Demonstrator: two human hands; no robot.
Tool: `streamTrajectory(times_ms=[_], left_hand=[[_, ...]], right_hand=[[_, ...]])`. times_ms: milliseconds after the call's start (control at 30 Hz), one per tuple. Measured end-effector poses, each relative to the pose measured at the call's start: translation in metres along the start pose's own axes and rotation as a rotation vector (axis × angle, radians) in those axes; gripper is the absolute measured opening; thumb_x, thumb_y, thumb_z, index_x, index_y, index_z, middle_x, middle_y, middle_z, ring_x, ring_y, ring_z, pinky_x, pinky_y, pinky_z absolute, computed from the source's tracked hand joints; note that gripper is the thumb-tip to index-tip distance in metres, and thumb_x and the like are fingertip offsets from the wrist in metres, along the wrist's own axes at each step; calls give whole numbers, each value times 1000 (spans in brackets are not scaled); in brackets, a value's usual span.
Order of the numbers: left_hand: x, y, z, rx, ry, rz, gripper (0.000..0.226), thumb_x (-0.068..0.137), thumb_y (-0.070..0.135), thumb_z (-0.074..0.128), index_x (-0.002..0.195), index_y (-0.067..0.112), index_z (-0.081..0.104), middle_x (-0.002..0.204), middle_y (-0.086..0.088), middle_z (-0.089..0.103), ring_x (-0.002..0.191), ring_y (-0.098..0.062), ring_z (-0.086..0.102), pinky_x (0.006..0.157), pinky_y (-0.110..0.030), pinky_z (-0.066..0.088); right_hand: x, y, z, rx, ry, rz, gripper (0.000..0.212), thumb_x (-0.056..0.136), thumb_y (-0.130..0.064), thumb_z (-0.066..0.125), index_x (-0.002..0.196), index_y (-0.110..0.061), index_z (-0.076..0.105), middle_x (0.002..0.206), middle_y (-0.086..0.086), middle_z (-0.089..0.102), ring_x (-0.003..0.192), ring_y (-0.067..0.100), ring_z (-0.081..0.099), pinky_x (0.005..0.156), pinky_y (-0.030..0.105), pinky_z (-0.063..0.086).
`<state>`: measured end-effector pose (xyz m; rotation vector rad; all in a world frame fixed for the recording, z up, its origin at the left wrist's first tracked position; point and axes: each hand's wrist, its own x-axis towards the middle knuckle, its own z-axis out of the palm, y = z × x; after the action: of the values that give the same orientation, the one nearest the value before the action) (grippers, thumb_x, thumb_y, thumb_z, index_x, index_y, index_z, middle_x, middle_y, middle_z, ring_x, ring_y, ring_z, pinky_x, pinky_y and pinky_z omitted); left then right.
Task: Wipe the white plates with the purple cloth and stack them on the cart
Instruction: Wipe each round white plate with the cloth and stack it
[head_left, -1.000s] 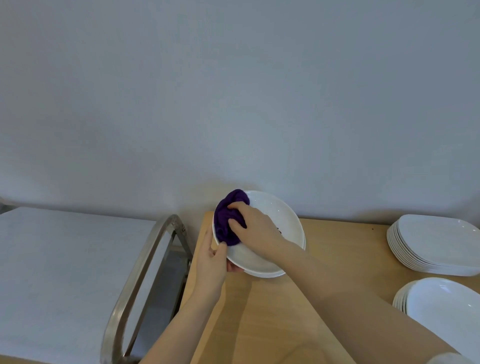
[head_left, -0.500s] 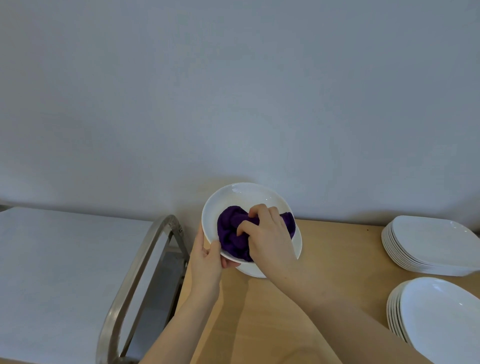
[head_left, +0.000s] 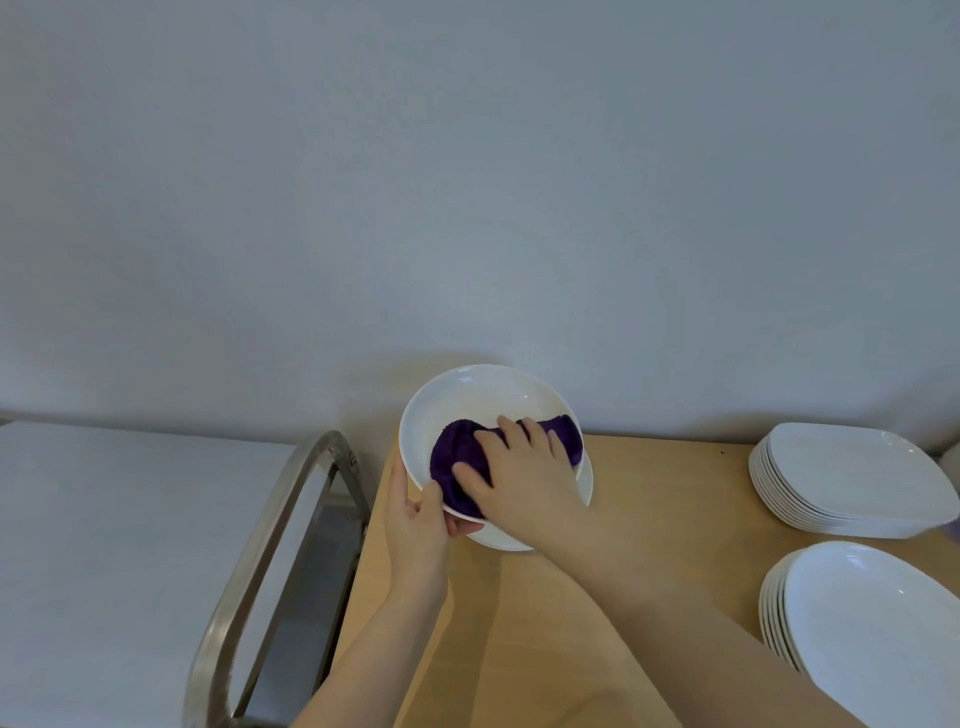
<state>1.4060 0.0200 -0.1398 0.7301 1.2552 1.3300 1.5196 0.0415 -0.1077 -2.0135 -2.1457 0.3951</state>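
- light wooden table (head_left: 649, 545), butted right up to the wall
- stack of squarish white plates (head_left: 852, 480) on its far right corner
- second stack of round white plates (head_left: 872, 639) nearer, right edge
- another white plate (head_left: 584, 499) lies under the held one

Plain glossy white plate (head_left: 483, 400), unpatterned, with a second white plate (head_left: 584, 488) showing beneath its lower right edge; deep purple cloth (head_left: 457, 457) of uniform colour and nubbly pile lying in the plate; light honey-tan wooden table (head_left: 665, 499) with faint grain; two stacks of plain white plates, one squarish (head_left: 852, 473) and one oval (head_left: 872, 634); brushed silver-grey metal cart handle (head_left: 270, 540) over a white cart top (head_left: 114, 545); pale grey-blue wall (head_left: 467, 182), unmarked
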Motion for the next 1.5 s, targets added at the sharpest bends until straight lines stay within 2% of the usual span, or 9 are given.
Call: streamTrajectory(times_ms=[233, 400, 567, 633, 700, 800, 967, 1100, 1500], left_hand=[[0, 6, 2, -1, 49, 12, 49, 98, 0, 41, 112, 46, 52, 112, -7, 63, 92, -26, 66, 54, -32, 57], [-4, 6, -4, -19, 22, -9, 57, 95, -4, 38, 116, 47, 53, 114, 1, 62, 94, -23, 66, 57, -35, 58], [-6, 5, -4, 32, -43, 10, 57, 96, -2, 37, 140, 34, 44, 121, -1, 62, 95, -23, 68, 64, -45, 60], [-9, 6, 0, 45, -63, 33, 56, 96, -1, 38, 140, 34, 44, 123, -2, 60, 99, -25, 66, 63, -43, 60], [-12, 9, 2, 43, -65, 55, 54, 97, -1, 40, 140, 32, 44, 123, -1, 60, 98, -22, 67, 61, -39, 60], [-14, 12, 0, 32, -70, 56, 55, 97, -2, 39, 140, 32, 45, 122, -2, 62, 93, -21, 69, 63, -42, 60], [-17, 15, -2, 35, -117, 8, 55, 96, -2, 42, 139, 32, 46, 117, -2, 66, 94, -25, 69, 67, -50, 60], [-19, 22, -2, 78, -200, -15, 54, 96, -3, 40, 129, 37, 53, 105, 5, 71, 88, -24, 71, 64, -47, 60], [-20, 22, 0, 147, -378, -76, 45, 100, 2, 38, 132, 29, 55, 112, -7, 70, 96, -30, 69, 65, -45, 59]], right_hand=[[-13, 10, 13, 92, 73, -207, 41, 81, -37, 37, 97, -22, 72, 104, -9, 69, 115, 23, 56, 104, 47, 40], [-21, 33, -8, 78, 64, -268, 49, 77, -33, 25, 96, -25, 69, 109, -18, 65, 126, 9, 40, 106, 21, 14], [-27, 33, -6, -47, 232, -87, 25, 88, -37, 51, 69, -23, 62, 77, -12, 64, 94, 11, 58, 76, 23, 40], [-24, 28, 3, -92, 277, -29, 18, 76, -33, 66, 86, -18, 70, 89, -4, 69, 93, 17, 65, 84, 36, 52], [-23, 27, 5, -112, 254, 35, 48, 64, -33, 77, 106, -10, 71, 111, 6, 69, 105, 20, 66, 94, 45, 52], [-22, 32, -1, -114, 293, 81, 66, 54, -37, 86, 110, -5, 71, 117, 9, 68, 107, 20, 66, 88, 39, 55], [-14, 50, -11, 1, 276, 82, 66, 93, -34, 56, 149, -8, 32, 158, 5, 25, 143, 21, 27, 112, 33, 34], [-4, 57, -17, 51, 273, 65, 67, 97, -38, 50, 151, -10, 22, 161, 6, 9, 147, 24, 5, 112, 30, 28], [17, 36, -11, 128, 147, -262, 62, 96, -40, 50, 150, -17, 30, 157, -3, 27, 144, 13, 22, 115, 25, 19]])
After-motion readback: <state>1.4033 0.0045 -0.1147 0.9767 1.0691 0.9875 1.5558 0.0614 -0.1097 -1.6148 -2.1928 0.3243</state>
